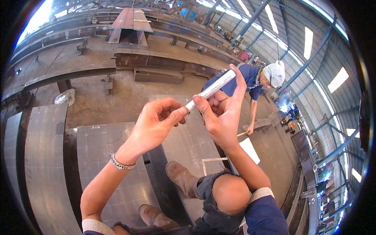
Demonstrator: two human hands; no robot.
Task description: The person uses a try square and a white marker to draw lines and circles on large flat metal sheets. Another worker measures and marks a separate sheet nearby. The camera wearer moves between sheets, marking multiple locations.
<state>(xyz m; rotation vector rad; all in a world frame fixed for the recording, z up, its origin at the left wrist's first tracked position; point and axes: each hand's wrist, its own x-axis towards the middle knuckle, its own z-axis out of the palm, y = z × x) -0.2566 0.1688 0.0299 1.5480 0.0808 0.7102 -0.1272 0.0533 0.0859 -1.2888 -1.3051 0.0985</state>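
Note:
A white marker pen (214,87) is held up slantwise in front of me, its far end pointing up and to the right. My right hand (224,107) is closed round the barrel, the thumb along its near side. At the pen's lower left end, my left hand (158,121) pinches with thumb and curled fingers; the very tip is hidden there. Below both hands lie grey steel plates (103,156) with thin grid lines and chalk marks. A metal square (204,166) rests on the plate beside my knee.
A co-worker in a white helmet (275,74) bends over at the right, a hand by a yellow strip (243,134). A white sheet (249,150) lies near my right forearm. Dark gaps separate the plates. Steel beams (152,62) lie beyond, and welding light (283,106) glows farther right.

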